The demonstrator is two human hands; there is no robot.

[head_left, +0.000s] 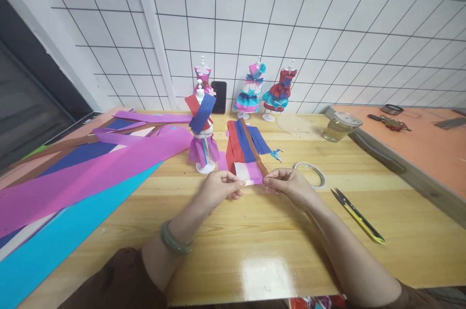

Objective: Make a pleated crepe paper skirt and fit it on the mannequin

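Note:
Between my two hands stretches a small strip of white and purple crepe paper (251, 172). My left hand (220, 186) pinches its left end and my right hand (286, 185) pinches the right end, near the lower edge. Just beyond lie cut pieces of red crepe paper (233, 146), blue crepe paper (244, 141) and a narrow brown strip (255, 146). Left of them stands a mini dress form (204, 129) on a white base, wearing a red and blue wrapped top and a purple skirt.
Long crepe paper strips (145, 153) cover the left side. Yellow thread snips (358, 216) and a tape roll (310, 175) lie to the right, near a cup of liquid (340, 127). Dressed forms (249, 93) and a phone (219, 97) stand along the wall.

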